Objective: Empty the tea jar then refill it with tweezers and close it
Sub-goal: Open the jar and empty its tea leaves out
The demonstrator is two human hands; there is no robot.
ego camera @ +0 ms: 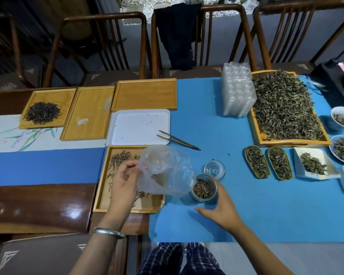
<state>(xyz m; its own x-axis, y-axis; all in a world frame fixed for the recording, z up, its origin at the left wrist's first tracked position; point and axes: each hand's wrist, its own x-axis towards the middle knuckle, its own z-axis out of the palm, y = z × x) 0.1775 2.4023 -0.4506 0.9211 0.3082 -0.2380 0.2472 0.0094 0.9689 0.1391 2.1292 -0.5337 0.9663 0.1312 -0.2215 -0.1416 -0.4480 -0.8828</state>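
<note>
The small glass tea jar (204, 188) stands open on the blue mat, with brown tea leaves inside. My right hand (220, 207) curls round the jar's near side. My left hand (124, 179) pinches a crumpled clear plastic bag (165, 171) held over the wooden tray (101, 195) of loose tea leaves, next to the jar. The jar's glass lid (214, 169) lies just behind the jar. Dark tweezers (177, 140) lie across the corner of the white tray (139, 126), untouched.
Wooden trays at the back left, one holding dark tea (42, 113). A big tray of green leaf tea (284, 108), stacked clear plastic containers (237, 90), scoops (256, 161) and white dishes (314, 163) fill the right. Chairs line the far edge.
</note>
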